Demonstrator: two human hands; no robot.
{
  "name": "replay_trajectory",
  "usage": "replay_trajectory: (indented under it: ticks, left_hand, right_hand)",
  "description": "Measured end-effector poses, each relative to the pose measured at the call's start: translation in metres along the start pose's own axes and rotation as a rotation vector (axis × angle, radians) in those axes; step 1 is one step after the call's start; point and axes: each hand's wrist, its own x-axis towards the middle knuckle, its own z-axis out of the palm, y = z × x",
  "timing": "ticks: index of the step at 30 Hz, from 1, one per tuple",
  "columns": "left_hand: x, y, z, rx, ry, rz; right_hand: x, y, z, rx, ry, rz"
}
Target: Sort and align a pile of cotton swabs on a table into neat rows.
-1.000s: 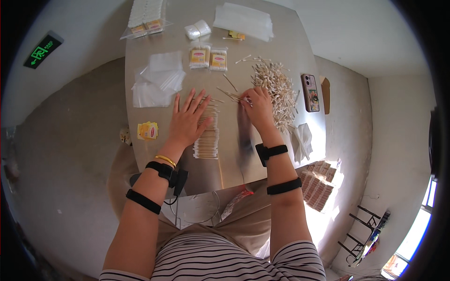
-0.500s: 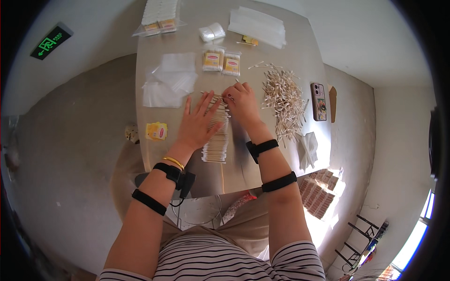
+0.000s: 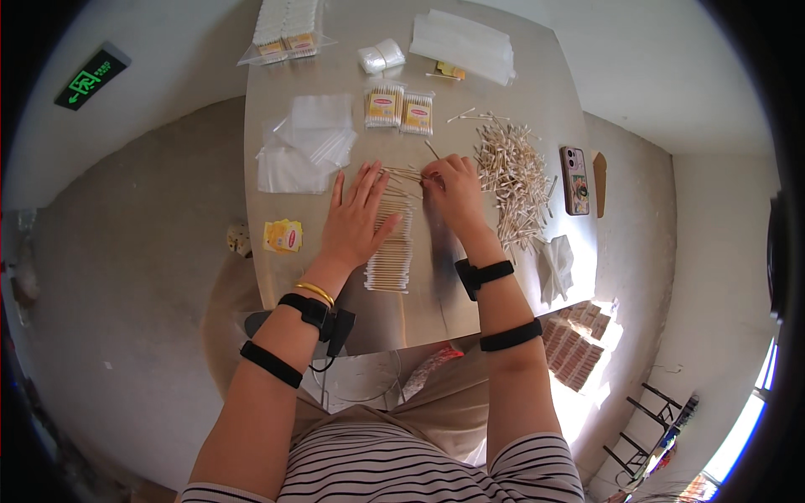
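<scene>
My left hand (image 3: 355, 220) lies flat with fingers spread along the left side of a neat row of cotton swabs (image 3: 388, 261), its fingertips at the row's far end. Several swabs there lie loose and slightly crooked. Just right of them, my right hand (image 3: 455, 191) is closed in a pinch on the ends of some of these swabs; exactly how many is hidden by the fingers. One more swab (image 3: 431, 149) sticks out beyond its knuckles. Right of this hand spreads a large jumbled heap of cotton swabs (image 3: 513, 189).
Beyond my hands stand two filled swab packs (image 3: 385, 107). Clear plastic bags (image 3: 306, 142) and yellow cards (image 3: 283, 235) lie left. A bagged stack of packs (image 3: 287, 33), a bundle (image 3: 381, 57) and white sheets (image 3: 463, 46) sit farther back. A phone (image 3: 575, 180) lies right.
My right hand has moved right, away from my left fingers, pinching swab ends. More swabs show between the hands. My left hand has stayed nearly in place.
</scene>
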Motion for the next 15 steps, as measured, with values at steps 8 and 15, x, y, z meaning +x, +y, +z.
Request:
replay_trajectory:
  ticks: [8,15]
  left_hand:
    - [-0.0017,-0.0012,-0.0037,-0.057,-0.006,-0.012]
    - [0.0006,0.0027,-0.0027,-0.012,0.034,-0.013]
  right_hand:
    - [0.0078,-0.0036,0.0106,0.081,-0.035,-0.016]
    - [0.0059,-0.0024,0.0021,0.120,-0.008,-0.006]
